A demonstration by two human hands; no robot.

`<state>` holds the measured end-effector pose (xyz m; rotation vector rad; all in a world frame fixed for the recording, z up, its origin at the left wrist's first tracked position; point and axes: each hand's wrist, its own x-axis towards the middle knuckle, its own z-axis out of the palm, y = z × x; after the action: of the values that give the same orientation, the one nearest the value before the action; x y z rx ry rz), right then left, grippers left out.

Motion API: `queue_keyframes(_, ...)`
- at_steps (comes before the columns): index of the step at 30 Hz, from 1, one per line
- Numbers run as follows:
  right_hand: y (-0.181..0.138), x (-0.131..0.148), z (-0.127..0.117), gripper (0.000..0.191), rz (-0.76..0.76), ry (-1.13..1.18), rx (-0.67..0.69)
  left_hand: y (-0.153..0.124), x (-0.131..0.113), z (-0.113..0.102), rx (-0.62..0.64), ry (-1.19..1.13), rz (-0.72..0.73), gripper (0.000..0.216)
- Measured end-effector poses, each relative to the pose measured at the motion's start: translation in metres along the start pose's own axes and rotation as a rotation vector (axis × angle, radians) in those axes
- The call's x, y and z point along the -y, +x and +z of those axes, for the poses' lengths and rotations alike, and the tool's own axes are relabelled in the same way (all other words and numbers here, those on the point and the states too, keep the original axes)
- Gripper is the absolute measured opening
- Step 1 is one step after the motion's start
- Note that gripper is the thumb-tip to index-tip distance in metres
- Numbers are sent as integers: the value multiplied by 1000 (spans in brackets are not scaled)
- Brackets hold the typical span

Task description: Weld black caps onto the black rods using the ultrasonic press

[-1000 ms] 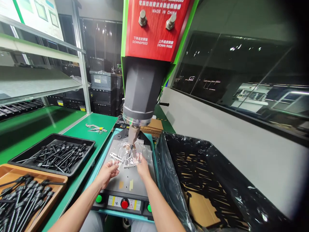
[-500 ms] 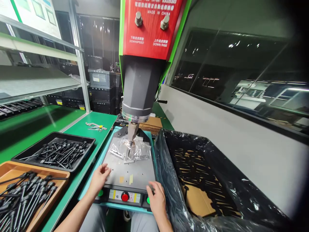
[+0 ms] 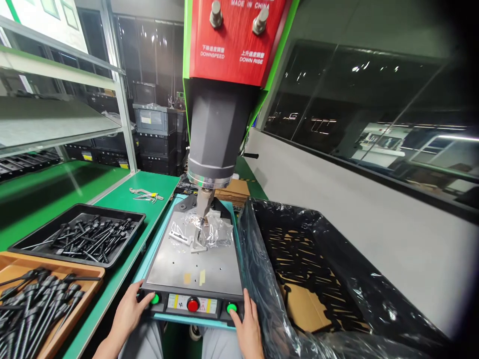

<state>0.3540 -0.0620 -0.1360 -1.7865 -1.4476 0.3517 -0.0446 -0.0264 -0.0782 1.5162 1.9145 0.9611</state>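
My left hand (image 3: 129,314) rests at the front left corner of the press, its thumb by the left green button (image 3: 154,299). At the front right corner my right hand (image 3: 247,326) lies with its thumb at the right green button (image 3: 231,307). Neither hand holds anything and the fingers of both lie spread. A red button (image 3: 192,304) sits between the two green ones. On the grey base plate (image 3: 194,269) a clear plastic bag (image 3: 217,232) with a small part lies under the metal horn (image 3: 204,204) of the red and green machine head (image 3: 228,45).
A black tray of black rods (image 3: 80,237) and an orange tray of similar rods (image 3: 37,299) stand on the green bench at left. A large bin lined with black plastic (image 3: 318,279) stands at right. Small tools (image 3: 145,196) lie farther back on the bench.
Both hands let go of the bag under the horn and drew back to the front edge, where they now rest by the two green buttons.
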Motion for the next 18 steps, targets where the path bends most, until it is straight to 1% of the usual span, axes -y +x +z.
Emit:
queue_keyframes(3, -1, 1, 1, 68, 20, 3, -30, -4, 4, 3, -31, 5, 86, 57)
queue_keyframes(5, -1, 3, -1, 68, 28, 10, -22, -7, 6, 4, -43, 5, 102, 55)
queue_keyframes(11, 0, 8, -15, 66, 29, 91, 95, -15, 6, 3, -19, -75, 50, 60)
queue_keyframes(18, -2, 11, -12, 71, 66, 113, 106, -26, 3, 8, -53, -105, -34, 64)
